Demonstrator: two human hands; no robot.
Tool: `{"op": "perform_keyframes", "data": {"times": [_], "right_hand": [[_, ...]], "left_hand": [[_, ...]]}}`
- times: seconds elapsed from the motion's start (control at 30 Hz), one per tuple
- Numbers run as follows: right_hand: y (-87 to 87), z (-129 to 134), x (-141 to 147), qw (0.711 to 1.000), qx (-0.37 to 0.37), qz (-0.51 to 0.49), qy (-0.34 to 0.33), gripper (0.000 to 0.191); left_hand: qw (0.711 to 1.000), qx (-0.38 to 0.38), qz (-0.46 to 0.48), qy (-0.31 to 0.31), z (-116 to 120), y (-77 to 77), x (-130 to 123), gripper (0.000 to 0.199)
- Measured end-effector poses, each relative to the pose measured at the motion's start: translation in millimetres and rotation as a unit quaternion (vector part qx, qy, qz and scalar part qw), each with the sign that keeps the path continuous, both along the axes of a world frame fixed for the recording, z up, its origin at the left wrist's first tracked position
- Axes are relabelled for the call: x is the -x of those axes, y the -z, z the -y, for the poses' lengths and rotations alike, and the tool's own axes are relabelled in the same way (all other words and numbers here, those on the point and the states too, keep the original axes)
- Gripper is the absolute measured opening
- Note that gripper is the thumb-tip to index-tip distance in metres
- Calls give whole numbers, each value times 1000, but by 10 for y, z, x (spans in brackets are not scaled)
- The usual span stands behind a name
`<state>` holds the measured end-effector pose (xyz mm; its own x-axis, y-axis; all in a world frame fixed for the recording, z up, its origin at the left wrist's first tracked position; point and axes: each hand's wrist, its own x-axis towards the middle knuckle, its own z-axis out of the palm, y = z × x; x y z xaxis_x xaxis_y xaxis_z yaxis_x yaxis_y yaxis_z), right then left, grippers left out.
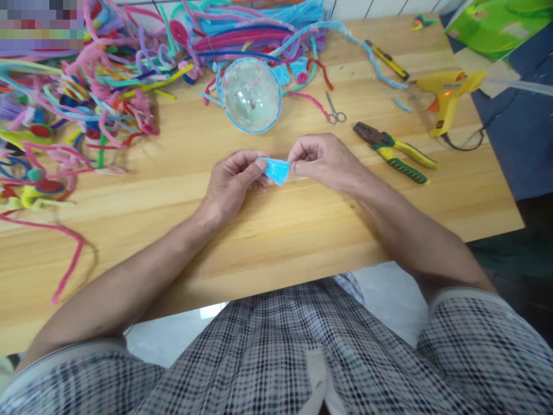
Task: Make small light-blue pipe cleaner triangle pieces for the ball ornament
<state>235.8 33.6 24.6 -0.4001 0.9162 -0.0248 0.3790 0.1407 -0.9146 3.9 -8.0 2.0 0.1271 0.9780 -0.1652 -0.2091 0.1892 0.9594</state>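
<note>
Left hand (pixel 233 178), angled inward, pinches the blue piece (pixel 277 170); right hand (pixel 325 160), fingers curled, pinches its right edge.

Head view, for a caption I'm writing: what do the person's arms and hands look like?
The left hand and right hand are ungloved, with no watch or bracelet visible. The left forearm and right forearm are bare; the left sleeve and right sleeve are short, in a dark-and-pale check, each edged with a pale band.

Blue piece (pixel 277 171) ribbed; table (pixel 276 236) smooth wood; bowl (pixel 252 95) glossy; pipe cleaners (pixel 276 17) fuzzy
</note>
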Motion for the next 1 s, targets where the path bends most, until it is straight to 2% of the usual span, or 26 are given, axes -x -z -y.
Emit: {"op": "perform_keyframes", "data": {"times": [0.27,0.57,0.73,1.0], "right_hand": [[-13,8,-29,1000,-9,-10,-9,20],[-130,163,49,997,-50,37,-41,17],[-146,234,83,994,-85,53,-33,14],[-204,261,71,993,-105,46,-25,10]], "left_hand": [[998,8,-35,48,29,-41,2,24],[989,-54,-111,80,48,-62,-7,26],[986,-68,-140,62,88,-80,-39,22],[988,-85,-129,0,112,-78,-75,19]]}}
